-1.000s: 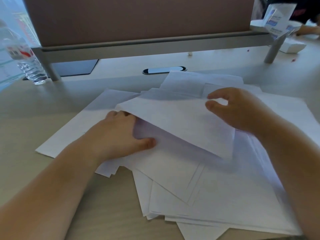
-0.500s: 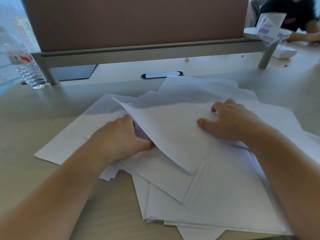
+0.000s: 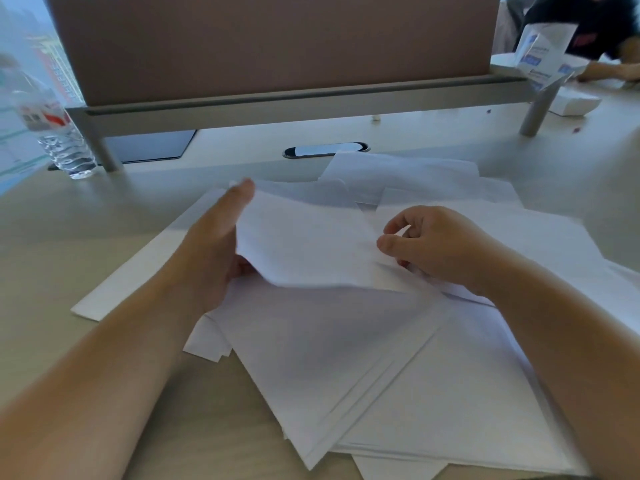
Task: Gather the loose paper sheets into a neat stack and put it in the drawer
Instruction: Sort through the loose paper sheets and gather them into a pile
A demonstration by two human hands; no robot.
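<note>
A: Paper sheets (image 3: 398, 358) lie loose on our desk (image 3: 62, 258), fanned at odd angles and overlapping, not squared up. Most of the pile sits centre to right in the head view; one long sheet (image 3: 138, 271) sticks out to the left under our left forearm.

B: Hands?

A: We've got one sheet (image 3: 304, 244) raised off the pile, between both hands. Left hand (image 3: 214, 258) grips its left edge: thumb up along the edge near the far corner, fingers hidden behind the paper. Right hand (image 3: 440, 247) pinches its right edge between thumb and curled fingers.

B: Is that sheet flat?

A: No. Tilted, near edge bowed and blurred. It throws a shadow on the sheets beneath.

B: Right hand touching the pile too?

A: We can't tell. Its heel sits low over the sheets on the right, contact unclear.

B: Drawer?

A: Not visible to us.

B: Anything else on the desk?

A: Water bottle (image 3: 55, 133) at far left, next to a grey metal leg of the brown divider panel (image 3: 277, 43). Dark pad (image 3: 149, 147) behind that leg. Oval cable grommet (image 3: 325, 149) just beyond the farthest sheet. White boxes (image 3: 575, 102) at far right, plus another person's arm (image 3: 609, 71) resting over there.
</note>
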